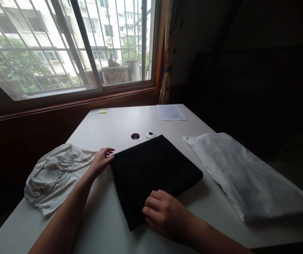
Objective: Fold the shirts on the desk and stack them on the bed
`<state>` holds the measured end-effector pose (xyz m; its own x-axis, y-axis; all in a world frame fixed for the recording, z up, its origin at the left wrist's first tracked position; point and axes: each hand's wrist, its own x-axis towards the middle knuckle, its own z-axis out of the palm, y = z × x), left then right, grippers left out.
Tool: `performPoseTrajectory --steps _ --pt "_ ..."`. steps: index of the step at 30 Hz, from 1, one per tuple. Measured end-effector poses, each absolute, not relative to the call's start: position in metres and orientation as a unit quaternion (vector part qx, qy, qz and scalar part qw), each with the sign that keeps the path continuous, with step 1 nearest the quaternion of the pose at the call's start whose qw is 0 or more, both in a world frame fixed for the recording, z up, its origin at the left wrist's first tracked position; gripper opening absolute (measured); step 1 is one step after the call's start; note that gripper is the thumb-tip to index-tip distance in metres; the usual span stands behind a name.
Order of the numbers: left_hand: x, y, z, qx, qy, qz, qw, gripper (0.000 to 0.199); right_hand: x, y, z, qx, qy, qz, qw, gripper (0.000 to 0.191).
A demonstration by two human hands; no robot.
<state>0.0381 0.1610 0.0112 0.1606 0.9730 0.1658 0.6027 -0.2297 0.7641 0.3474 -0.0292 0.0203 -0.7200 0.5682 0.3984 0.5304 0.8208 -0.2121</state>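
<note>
A folded black cloth [154, 173] lies flat on the white table [101, 225], turned at an angle. At its far left corner is my left hand [102, 160], the thumb touching the corner and the other fingers apart from it. My right hand [164, 213] rests at the near edge of the black cloth with its fingers curled together; whatever is between the fingertips is hidden. A crumpled white cloth [57, 174] sits to the left, beside my left forearm. On the right, a flatter white cloth [236, 173] reaches over toward the table's right edge.
Behind the black cloth are a round hole [135, 136] in the tabletop and a white ring-shaped cover [150, 135]. Printed papers [171, 112] and yellow sticky notes [102, 111] lie near the far edge. A barred window [88, 46] and curtain [168, 53] stand beyond.
</note>
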Motion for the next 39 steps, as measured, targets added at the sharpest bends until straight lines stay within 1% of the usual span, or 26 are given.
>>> performPoseTrajectory --steps 2,4,6,8,10,13,16,20,25,29,32,35,37,39 --pt "0.041 0.159 0.009 0.757 0.541 0.326 0.167 0.035 0.349 -0.029 0.017 -0.291 -0.932 0.067 0.207 0.01" --pt "0.049 0.155 0.012 0.8 0.504 0.319 0.07 0.034 0.354 -0.026 0.02 -0.29 -0.924 0.089 0.23 0.015" --pt "0.064 0.15 0.018 0.844 0.446 0.298 0.013 0.035 0.364 -0.018 0.026 -0.302 -0.911 0.086 0.266 0.02" --pt "0.082 0.146 0.021 0.888 0.384 0.254 -0.007 0.037 0.378 -0.008 0.031 -0.335 -0.898 0.044 0.282 0.028" --pt "0.099 0.143 0.019 0.917 0.347 0.195 -0.013 0.041 0.394 0.004 0.028 -0.388 -0.884 -0.016 0.259 0.039" --pt "0.114 0.147 0.006 0.927 0.357 0.113 -0.001 0.051 0.418 0.014 0.008 -0.474 -0.858 -0.083 0.182 0.053" --pt "0.113 0.158 -0.007 0.919 0.389 0.053 0.032 0.057 0.434 0.009 -0.015 -0.519 -0.841 -0.091 0.122 0.06" --pt "0.104 0.17 -0.008 0.917 0.395 0.019 0.058 0.059 0.444 -0.004 -0.026 -0.527 -0.842 -0.067 0.095 0.063" --pt "0.102 0.17 -0.002 0.915 0.399 0.008 0.063 0.061 0.473 -0.01 -0.024 -0.589 -0.801 -0.059 0.085 0.062" --pt "0.104 0.169 -0.003 0.912 0.405 0.018 0.057 0.061 0.503 -0.022 -0.035 -0.64 -0.756 -0.094 0.097 0.069" --pt "0.103 0.169 -0.005 0.908 0.413 0.038 0.054 0.06 0.509 -0.031 -0.042 -0.635 -0.755 -0.123 0.112 0.07" --pt "0.094 0.168 -0.007 0.906 0.41 0.085 0.051 0.054 0.501 -0.034 -0.037 -0.631 -0.751 -0.147 0.128 0.066" --pt "0.084 0.168 -0.01 0.908 0.397 0.119 0.056 0.049 0.488 -0.034 -0.028 -0.613 -0.765 -0.144 0.135 0.063" --pt "0.072 0.169 -0.013 0.909 0.387 0.139 0.07 0.047 0.47 -0.035 -0.019 -0.564 -0.806 -0.119 0.134 0.062"
